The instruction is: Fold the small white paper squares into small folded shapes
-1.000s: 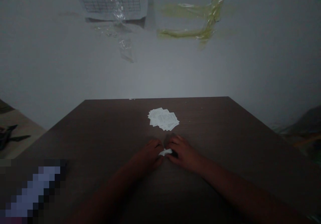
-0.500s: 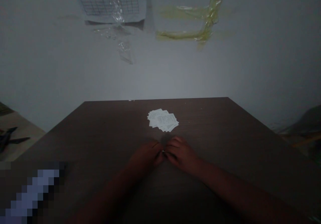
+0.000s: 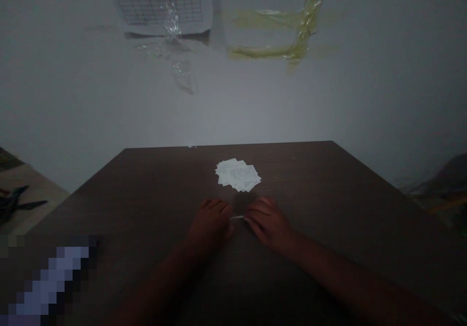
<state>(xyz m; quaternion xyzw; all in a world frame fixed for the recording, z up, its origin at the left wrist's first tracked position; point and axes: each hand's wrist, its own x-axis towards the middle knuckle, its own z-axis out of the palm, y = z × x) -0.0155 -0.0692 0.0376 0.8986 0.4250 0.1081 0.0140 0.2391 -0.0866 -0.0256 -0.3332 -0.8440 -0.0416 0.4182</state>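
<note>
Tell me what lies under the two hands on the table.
Only a thin white sliver of paper shows between the left hand and right hand, flat on the dark table. The palms cover the rest.

The left hand [image 3: 210,221] lay palm down, fingers stretched forward and held close together, thumb turned toward the middle. The right hand [image 3: 269,223] lay flat in the same way just beside it, its fingers angled slightly inward, so the inner fingertips of both nearly met. The left forearm [image 3: 160,282] ran in bare from the lower edge and the right forearm [image 3: 346,282] from the lower right, both wrists low.
</note>
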